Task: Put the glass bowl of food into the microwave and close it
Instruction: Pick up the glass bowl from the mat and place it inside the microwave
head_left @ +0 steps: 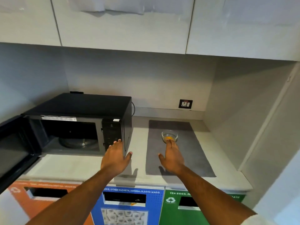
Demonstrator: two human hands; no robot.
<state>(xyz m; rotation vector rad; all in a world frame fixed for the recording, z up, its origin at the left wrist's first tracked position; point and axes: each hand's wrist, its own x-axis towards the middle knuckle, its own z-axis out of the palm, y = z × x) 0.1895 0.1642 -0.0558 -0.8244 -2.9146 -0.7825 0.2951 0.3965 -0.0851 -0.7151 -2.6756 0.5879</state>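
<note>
- I see the glass bowl [169,135] standing on a grey mat [191,153] on the counter [84,166], well to the right of the microwave [78,122]; something yellow-orange lies in its bottom, too blurred for me to say what.
- My right hand [171,157] reaches over the mat, fingers spread flat and holding nothing; the fingertips [170,141] overlap the bowl's near side, and I cannot tell whether they touch it.
- My left hand [115,157] is also spread wide and empty, its fingers over the lower part of the microwave's control panel [111,132]; contact is unclear.
- The microwave door [14,150] hangs open to the left, partly cut off by the frame edge. Inside, the turntable [79,142] shows dimly; the rest of the cavity is dark.
- Panel buttons are too dark to read.
- Below the counter are orange [21,203], blue [154,207] and green [172,215] waste bins, their labels partly covered by my forearms and cut off.
- A wall socket [185,104] sits behind the mat.
</note>
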